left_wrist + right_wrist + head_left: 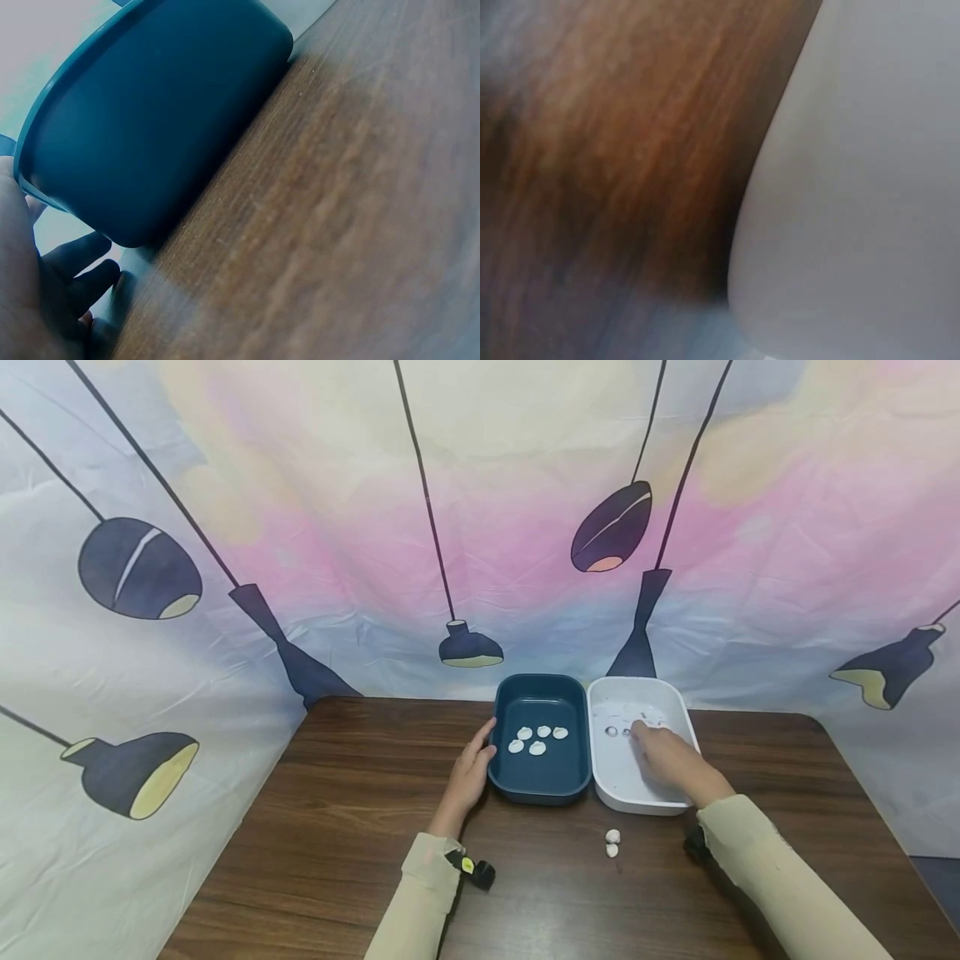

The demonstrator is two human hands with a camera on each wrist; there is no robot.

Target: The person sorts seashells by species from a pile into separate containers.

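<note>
In the head view my left hand touches the left side of a dark blue rectangular tray. The left wrist view has the fingers of that hand loosely bent beside the tray's outer wall. Several small white, shell-like pieces lie in the blue tray. My right hand reaches into a white tray, its fingertips down by small greyish round bits. What those fingertips hold, if anything, is hidden. Only the white tray's wall and the table appear in the right wrist view.
Both trays stand side by side on a brown wooden table, near its back edge. Two small white lumps lie in front of the white tray. Behind the table hangs a cloth printed with lamps.
</note>
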